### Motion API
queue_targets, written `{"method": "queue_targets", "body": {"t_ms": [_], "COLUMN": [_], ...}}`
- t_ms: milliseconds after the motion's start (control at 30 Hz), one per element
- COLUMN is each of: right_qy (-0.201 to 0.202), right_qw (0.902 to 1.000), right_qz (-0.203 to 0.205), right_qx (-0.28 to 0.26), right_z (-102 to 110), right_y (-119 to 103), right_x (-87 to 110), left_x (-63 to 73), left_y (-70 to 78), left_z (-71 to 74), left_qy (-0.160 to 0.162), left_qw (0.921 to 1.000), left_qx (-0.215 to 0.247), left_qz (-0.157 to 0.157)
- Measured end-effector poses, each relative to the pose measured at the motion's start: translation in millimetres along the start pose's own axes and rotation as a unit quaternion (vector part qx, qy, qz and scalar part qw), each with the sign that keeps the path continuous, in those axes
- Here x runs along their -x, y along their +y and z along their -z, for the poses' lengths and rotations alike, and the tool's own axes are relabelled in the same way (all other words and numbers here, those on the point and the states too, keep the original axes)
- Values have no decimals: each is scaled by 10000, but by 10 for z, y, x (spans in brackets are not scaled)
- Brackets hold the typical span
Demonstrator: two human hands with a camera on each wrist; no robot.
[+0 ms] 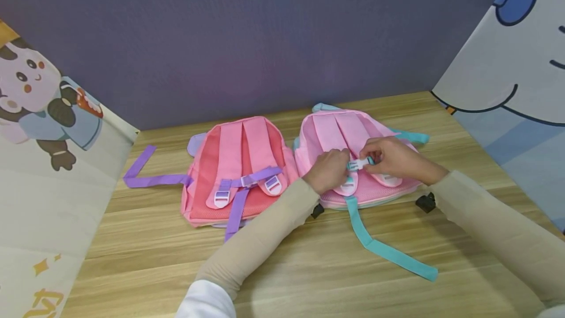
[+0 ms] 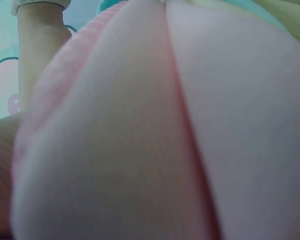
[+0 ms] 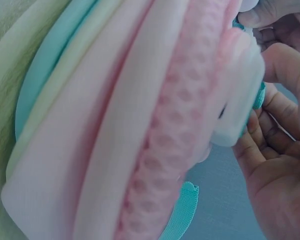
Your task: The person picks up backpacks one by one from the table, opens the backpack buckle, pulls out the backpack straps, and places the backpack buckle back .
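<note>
Two small backpacks lie straps-up side by side. On the light pink backpack (image 1: pixel 326 134), a white plastic buckle (image 1: pixel 358 164) on teal webbing spans the shoulder straps. My left hand (image 1: pixel 328 171) grips the buckle's left end, and my right hand (image 1: pixel 390 159) pinches the webbing at its right end between thumb and fingers. The buckle's two halves appear joined. In the right wrist view, my right hand (image 3: pixel 282 170) curls beside a strap's white adjuster plate (image 3: pixel 238 95). Blurred pink fabric (image 2: pixel 110 130) fills most of the left wrist view.
The coral-pink backpack (image 1: pixel 273 146) sits to the left, its purple chest strap (image 1: pixel 260 174) fastened across. A loose teal strap (image 1: pixel 397 256) trails over the wooden table (image 1: pixel 309 269). Black clips (image 1: pixel 425 202) lie at the pack's lower edge. A dark wall (image 1: pixel 265 38) stands behind.
</note>
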State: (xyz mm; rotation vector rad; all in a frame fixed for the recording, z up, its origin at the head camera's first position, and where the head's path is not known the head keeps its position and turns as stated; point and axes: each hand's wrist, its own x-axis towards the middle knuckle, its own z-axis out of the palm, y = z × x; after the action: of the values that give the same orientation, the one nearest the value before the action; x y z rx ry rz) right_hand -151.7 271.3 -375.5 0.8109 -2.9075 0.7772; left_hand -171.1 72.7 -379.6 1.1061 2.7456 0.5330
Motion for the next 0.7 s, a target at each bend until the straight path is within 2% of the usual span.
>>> {"method": "queue_targets", "body": {"t_ms": [367, 700], "right_qy": [74, 265], "right_qw": [9998, 9996], "right_qz": [-99, 10], "right_qx": [164, 112], "right_z": [28, 85], "right_y": [8, 44], "right_x": [28, 76], "left_x": [-2, 7], "left_y": [-14, -18], "left_z": [4, 3], "left_qy": [-21, -19], "left_qw": [10000, 9999], "left_qx": [-22, 158], "left_qz": [-28, 29]}}
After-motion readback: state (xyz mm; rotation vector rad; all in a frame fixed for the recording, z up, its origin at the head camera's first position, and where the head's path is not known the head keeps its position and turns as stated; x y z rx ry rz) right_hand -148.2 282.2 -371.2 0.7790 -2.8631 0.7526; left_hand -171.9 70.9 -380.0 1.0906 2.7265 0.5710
